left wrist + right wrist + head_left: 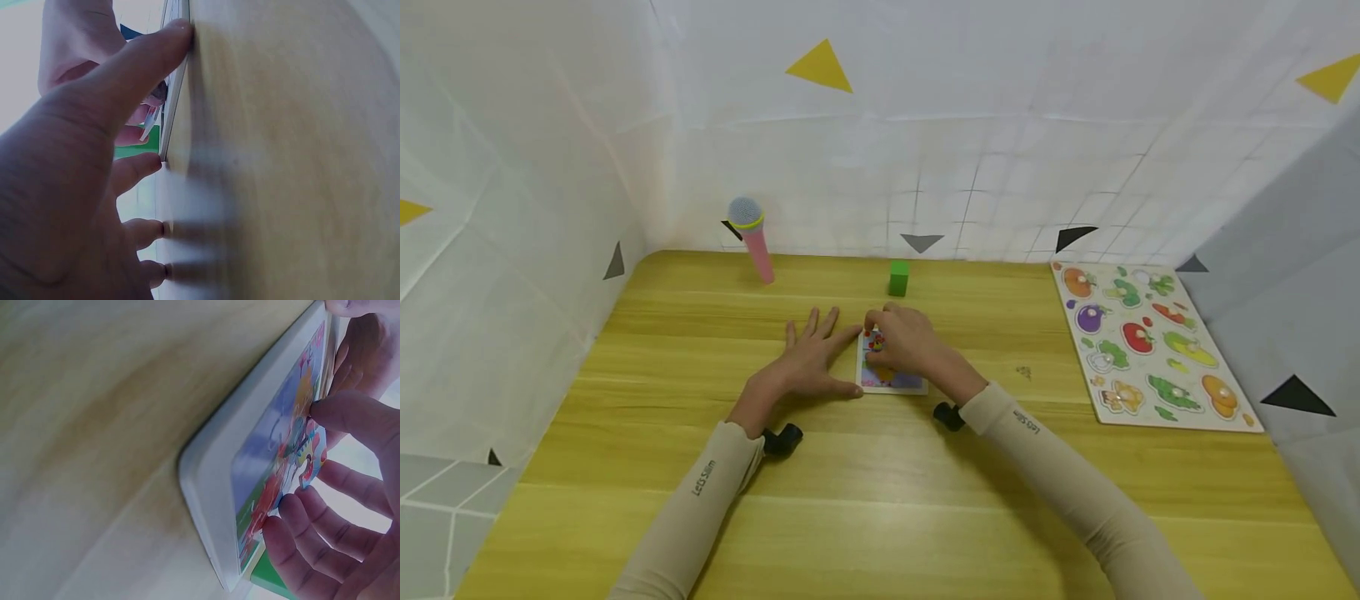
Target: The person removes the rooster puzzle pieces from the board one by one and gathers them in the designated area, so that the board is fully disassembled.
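A small picture jigsaw puzzle in a white frame [891, 391] lies flat on the wooden table. My right hand [906, 342] is over its upper part. In the right wrist view the thumb and fingers pinch a colourful puzzle piece [312, 453], tilted up from the puzzle's surface. Other fingertips of that hand rest on or close to the picture. My left hand [805, 362] lies spread on the table at the puzzle's left side. Its thumb touches the near left corner and its index finger the far left corner. In the head view the right hand largely hides the pinched piece.
A green block [898, 278] stands just beyond the puzzle. Near the back edge, to the left, is a toy microphone [757, 242] with a pink handle. A vegetable peg board [1157, 350] lies at the right. White sheeting [850, 167] rises behind the table.
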Demonstrator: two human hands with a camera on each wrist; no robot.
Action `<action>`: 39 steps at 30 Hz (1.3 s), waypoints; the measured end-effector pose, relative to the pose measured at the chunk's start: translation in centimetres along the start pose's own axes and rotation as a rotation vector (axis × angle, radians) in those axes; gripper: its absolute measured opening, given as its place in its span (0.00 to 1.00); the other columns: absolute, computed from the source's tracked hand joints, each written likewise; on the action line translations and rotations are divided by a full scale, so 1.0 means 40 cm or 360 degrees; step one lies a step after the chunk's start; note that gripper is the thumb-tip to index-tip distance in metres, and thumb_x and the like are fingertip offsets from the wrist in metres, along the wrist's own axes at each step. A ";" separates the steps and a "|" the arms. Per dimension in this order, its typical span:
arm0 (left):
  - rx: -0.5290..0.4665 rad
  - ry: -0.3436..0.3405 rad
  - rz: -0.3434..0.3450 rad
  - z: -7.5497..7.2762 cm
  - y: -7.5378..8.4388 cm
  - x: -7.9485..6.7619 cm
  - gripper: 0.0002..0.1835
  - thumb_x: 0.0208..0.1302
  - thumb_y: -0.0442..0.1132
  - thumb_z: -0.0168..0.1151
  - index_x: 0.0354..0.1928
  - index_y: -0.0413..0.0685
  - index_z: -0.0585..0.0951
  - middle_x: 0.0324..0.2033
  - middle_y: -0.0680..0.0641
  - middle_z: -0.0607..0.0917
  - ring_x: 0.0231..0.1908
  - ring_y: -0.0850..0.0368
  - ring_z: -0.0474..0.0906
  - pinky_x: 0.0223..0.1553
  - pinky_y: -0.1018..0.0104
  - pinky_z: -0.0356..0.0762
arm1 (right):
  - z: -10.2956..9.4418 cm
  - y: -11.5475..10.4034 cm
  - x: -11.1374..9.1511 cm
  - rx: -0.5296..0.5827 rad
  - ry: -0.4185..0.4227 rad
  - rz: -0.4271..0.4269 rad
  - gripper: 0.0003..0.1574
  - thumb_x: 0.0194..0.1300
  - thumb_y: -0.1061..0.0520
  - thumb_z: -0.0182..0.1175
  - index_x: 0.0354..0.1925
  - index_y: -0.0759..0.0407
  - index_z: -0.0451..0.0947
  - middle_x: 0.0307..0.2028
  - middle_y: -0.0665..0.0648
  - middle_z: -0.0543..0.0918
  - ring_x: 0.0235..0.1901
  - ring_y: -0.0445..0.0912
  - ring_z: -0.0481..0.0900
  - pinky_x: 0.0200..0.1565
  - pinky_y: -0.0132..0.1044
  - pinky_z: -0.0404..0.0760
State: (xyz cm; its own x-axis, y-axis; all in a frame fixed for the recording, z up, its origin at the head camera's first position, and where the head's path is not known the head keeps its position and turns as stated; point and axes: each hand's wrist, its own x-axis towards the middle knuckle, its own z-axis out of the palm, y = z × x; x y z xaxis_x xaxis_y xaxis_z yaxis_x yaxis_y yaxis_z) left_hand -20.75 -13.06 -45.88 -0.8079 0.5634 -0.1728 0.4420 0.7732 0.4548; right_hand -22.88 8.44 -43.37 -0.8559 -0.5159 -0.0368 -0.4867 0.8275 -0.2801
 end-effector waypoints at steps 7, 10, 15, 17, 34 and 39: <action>-0.0007 -0.0001 -0.0006 -0.004 0.004 0.003 0.56 0.54 0.72 0.67 0.80 0.64 0.52 0.78 0.38 0.36 0.74 0.33 0.23 0.63 0.26 0.20 | -0.005 0.005 -0.001 0.0035 0.0041 -0.0025 0.24 0.56 0.46 0.72 0.49 0.54 0.82 0.36 0.52 0.78 0.32 0.45 0.75 0.34 0.42 0.76; -0.0013 -0.0001 -0.0013 -0.006 0.005 0.001 0.56 0.54 0.71 0.67 0.80 0.64 0.52 0.78 0.38 0.36 0.74 0.33 0.23 0.63 0.27 0.20 | -0.006 0.007 -0.001 0.0036 0.0050 -0.0031 0.24 0.56 0.46 0.72 0.49 0.54 0.82 0.37 0.52 0.78 0.32 0.45 0.75 0.34 0.42 0.76; 0.0012 0.0004 -0.0024 -0.006 0.004 -0.001 0.57 0.53 0.72 0.67 0.80 0.64 0.52 0.78 0.39 0.36 0.74 0.33 0.23 0.63 0.26 0.20 | -0.006 0.006 0.000 0.0045 0.0046 -0.0053 0.25 0.58 0.45 0.71 0.51 0.54 0.82 0.41 0.53 0.80 0.33 0.45 0.75 0.34 0.42 0.77; 0.0016 0.0005 -0.0027 -0.006 0.003 -0.002 0.57 0.53 0.72 0.67 0.80 0.64 0.52 0.78 0.39 0.36 0.74 0.33 0.23 0.63 0.26 0.21 | -0.008 0.004 0.000 0.0054 0.0039 -0.0062 0.25 0.58 0.45 0.71 0.52 0.54 0.81 0.42 0.54 0.80 0.34 0.46 0.75 0.35 0.43 0.77; 0.0006 0.0011 -0.0008 -0.003 0.006 -0.004 0.56 0.54 0.70 0.68 0.80 0.62 0.54 0.78 0.38 0.36 0.74 0.34 0.24 0.63 0.26 0.21 | -0.042 0.013 -0.023 0.0036 0.0056 -0.0154 0.24 0.57 0.49 0.73 0.47 0.61 0.79 0.39 0.56 0.75 0.31 0.46 0.73 0.33 0.38 0.75; -0.0030 0.0009 -0.0018 -0.003 0.008 -0.009 0.55 0.54 0.71 0.67 0.80 0.63 0.54 0.78 0.40 0.36 0.75 0.36 0.23 0.64 0.28 0.20 | -0.039 0.021 -0.032 0.0045 0.0084 -0.0208 0.24 0.57 0.49 0.73 0.45 0.63 0.80 0.38 0.56 0.75 0.30 0.46 0.72 0.32 0.37 0.75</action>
State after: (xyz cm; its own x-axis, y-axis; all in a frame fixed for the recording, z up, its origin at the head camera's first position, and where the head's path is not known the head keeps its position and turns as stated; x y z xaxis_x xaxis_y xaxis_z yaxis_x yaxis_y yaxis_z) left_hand -20.36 -13.05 -45.56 -0.8150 0.5528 -0.1734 0.4251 0.7740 0.4692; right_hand -22.48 10.15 -42.08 -0.7940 -0.6058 0.0520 -0.5901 0.7471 -0.3061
